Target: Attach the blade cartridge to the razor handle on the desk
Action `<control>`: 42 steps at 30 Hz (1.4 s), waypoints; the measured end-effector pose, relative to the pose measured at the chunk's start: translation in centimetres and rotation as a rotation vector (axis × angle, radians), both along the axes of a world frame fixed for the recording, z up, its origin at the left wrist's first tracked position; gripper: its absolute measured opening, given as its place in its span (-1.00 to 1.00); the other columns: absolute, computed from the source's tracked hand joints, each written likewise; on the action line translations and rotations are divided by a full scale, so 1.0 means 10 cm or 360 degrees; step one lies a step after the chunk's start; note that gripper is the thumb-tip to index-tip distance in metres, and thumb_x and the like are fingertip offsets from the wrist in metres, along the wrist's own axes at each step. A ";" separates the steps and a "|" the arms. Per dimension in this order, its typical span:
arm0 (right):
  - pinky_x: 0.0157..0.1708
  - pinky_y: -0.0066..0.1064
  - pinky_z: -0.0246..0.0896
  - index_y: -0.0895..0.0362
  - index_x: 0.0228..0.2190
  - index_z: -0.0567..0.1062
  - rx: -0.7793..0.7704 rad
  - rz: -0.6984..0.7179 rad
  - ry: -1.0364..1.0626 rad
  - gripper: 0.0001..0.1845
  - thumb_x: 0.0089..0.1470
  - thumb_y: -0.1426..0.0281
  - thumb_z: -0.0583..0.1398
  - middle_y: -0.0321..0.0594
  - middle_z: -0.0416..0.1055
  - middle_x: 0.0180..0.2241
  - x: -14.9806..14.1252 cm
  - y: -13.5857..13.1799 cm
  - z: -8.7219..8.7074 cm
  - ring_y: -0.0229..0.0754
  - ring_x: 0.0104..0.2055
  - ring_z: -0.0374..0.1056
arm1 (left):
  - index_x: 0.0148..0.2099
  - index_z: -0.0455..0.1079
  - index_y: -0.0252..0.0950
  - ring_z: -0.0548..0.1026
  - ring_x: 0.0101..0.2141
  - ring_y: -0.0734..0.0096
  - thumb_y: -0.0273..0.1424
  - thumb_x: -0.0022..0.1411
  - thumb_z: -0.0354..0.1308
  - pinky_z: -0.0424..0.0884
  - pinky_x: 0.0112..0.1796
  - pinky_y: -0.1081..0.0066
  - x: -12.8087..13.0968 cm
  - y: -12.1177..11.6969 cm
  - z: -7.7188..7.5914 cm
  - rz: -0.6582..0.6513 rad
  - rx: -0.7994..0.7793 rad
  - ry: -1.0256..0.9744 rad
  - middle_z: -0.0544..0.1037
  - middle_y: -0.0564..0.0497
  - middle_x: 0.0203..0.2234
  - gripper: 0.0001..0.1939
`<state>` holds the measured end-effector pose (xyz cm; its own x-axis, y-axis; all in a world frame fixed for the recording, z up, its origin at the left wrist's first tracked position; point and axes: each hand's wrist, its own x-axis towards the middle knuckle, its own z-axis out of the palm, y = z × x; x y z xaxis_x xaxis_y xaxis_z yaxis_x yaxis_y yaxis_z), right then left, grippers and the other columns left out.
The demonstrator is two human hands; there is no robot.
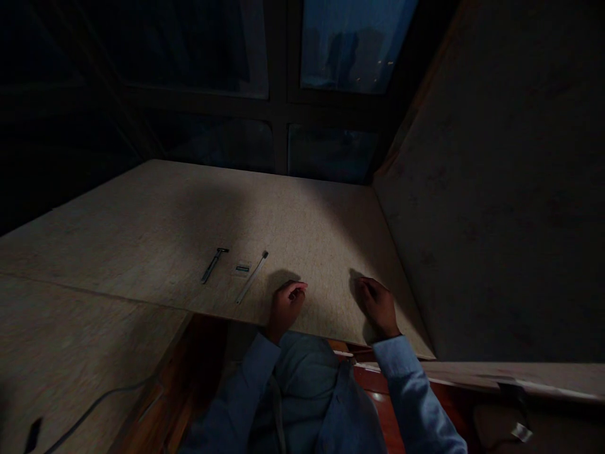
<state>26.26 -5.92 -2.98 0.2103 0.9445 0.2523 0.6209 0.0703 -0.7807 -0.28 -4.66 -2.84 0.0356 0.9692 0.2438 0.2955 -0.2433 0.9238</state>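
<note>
My left hand (285,306) rests at the table's front edge, its fingers curled in loosely and nothing visible in them. Further right, my right hand (380,308) also lies on the table with curled fingers, and I see nothing in it. A toothbrush (251,278) with a pale handle and dark bristles lies slantwise just left of my left hand. Beside it is a small clear packet (242,268) with a dark strip inside, perhaps a blade cartridge. A dark razor (214,266) lies furthest left, its head pointing away. Neither hand touches these items.
The pale speckled table (302,221) reaches back to dark window frames (280,94). A wall (482,221) bounds it on the right. At the lower left, a grey cable (97,403) runs across another pale surface (70,340). The light is dim.
</note>
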 end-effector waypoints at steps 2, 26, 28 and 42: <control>-0.11 -0.19 0.35 0.19 -0.21 0.59 -0.0003 -0.0001 0.0001 -0.45 0.17 -0.01 0.08 0.02 0.58 -0.18 -0.01 0.00 0.01 0.06 -0.15 0.50 | -0.26 0.53 -0.32 0.53 -0.35 0.41 -0.47 0.13 0.05 0.40 -0.32 0.47 -0.01 -0.01 0.01 0.0018 0.0009 -0.0035 0.60 -0.04 -0.37 -0.78; -0.10 -0.16 0.35 0.21 -0.23 0.60 -0.0006 -0.0012 -0.0094 -0.43 0.13 0.00 0.07 0.05 0.57 -0.18 -0.01 0.01 -0.04 0.09 -0.16 0.50 | -0.26 0.53 -0.31 0.51 -0.31 0.37 -0.47 0.12 0.05 0.39 -0.27 0.42 -0.03 -0.05 0.03 -0.0003 -0.0132 -0.0153 0.59 -0.04 -0.36 -0.77; -0.09 -0.14 0.35 0.20 -0.23 0.60 -0.0019 -0.0021 -0.0082 -0.43 0.12 -0.01 0.07 0.04 0.57 -0.18 0.00 0.01 -0.04 0.10 -0.14 0.49 | -0.26 0.54 -0.32 0.52 -0.30 0.36 -0.47 0.12 0.05 0.39 -0.26 0.42 -0.04 -0.05 0.03 -0.0002 -0.0125 -0.0155 0.59 -0.05 -0.35 -0.77; -0.09 -0.14 0.36 0.21 -0.23 0.61 -0.0048 -0.0018 -0.0037 -0.40 0.08 -0.04 0.09 0.04 0.58 -0.19 0.03 -0.01 -0.02 0.12 -0.13 0.50 | -0.22 0.50 -0.27 0.51 -0.26 0.30 -0.41 0.18 0.03 0.40 -0.19 0.33 -0.53 -0.31 0.11 0.0697 0.0146 0.0162 0.58 -0.08 -0.31 -0.78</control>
<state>26.53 -5.99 -3.21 0.2153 0.9494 0.2287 0.6398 0.0398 -0.7675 -5.58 -7.77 -1.73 -0.3442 0.8729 0.3456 0.4768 -0.1546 0.8653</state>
